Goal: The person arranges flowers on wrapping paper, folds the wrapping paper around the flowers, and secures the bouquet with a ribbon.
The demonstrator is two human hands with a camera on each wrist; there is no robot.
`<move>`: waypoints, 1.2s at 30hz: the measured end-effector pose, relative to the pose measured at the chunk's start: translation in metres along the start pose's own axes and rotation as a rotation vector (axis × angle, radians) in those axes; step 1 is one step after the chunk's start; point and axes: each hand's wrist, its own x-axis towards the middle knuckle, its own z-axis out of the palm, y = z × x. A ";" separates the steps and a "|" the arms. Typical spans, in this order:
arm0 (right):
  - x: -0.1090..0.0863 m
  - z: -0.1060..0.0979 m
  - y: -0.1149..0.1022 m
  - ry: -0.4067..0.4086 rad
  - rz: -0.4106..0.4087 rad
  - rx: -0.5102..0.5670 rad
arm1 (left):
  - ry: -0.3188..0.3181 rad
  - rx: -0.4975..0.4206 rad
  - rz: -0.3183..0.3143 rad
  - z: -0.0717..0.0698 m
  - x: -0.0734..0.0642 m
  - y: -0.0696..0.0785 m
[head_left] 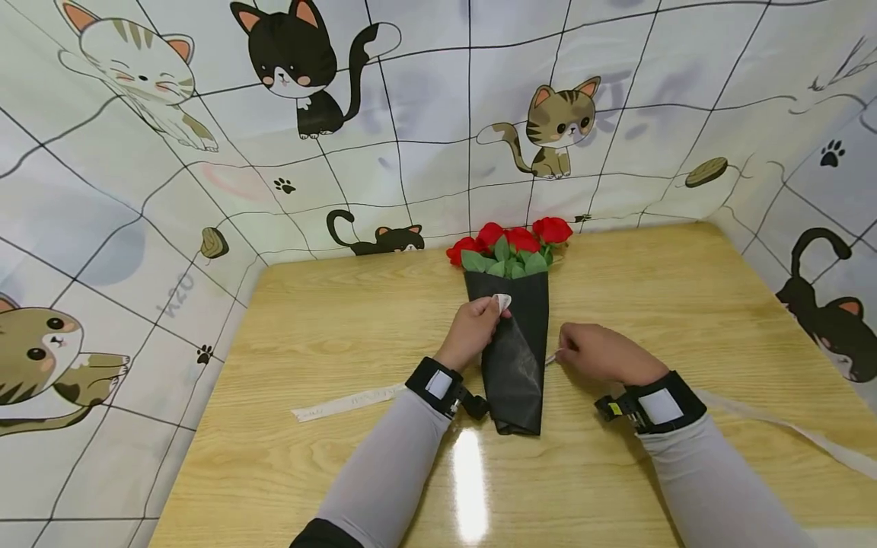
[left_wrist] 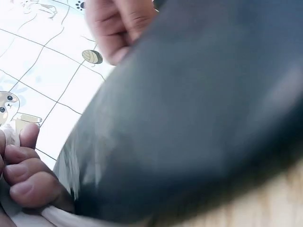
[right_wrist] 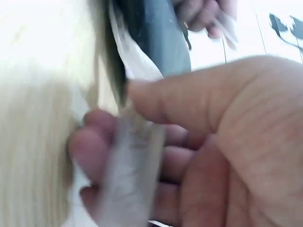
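A bouquet of red roses (head_left: 522, 240) with green leaves lies on the table, wrapped in black paper (head_left: 518, 373), blooms toward the wall. My left hand (head_left: 471, 331) is over the wrap's left side and pinches a white ribbon (head_left: 502, 302) between thumb and fingers. Close by the wrap's right edge, my right hand (head_left: 603, 354) pinches another stretch of the same kind of ribbon (right_wrist: 132, 165). In the right wrist view, that ribbon runs from the fingers along the paper's edge. Where it goes beneath the bouquet is hidden.
One ribbon tail (head_left: 349, 402) lies on the wooden table (head_left: 329, 320) to the left. Another tail (head_left: 788, 426) trails off past the right wrist. A wall covering with cartoon cats (head_left: 438, 167) rises behind the table and at both sides.
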 end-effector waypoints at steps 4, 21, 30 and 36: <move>0.003 -0.010 0.022 0.107 0.060 0.163 | 0.025 0.021 0.006 0.002 0.001 -0.005; 0.006 -0.040 -0.007 0.345 0.031 0.742 | 0.091 -0.012 0.089 0.003 0.000 -0.003; 0.007 -0.051 -0.055 0.272 -0.037 0.605 | 0.147 0.080 0.146 0.011 -0.004 0.006; -0.002 -0.052 -0.085 0.093 -0.230 0.433 | 0.217 0.072 0.165 0.011 -0.002 0.007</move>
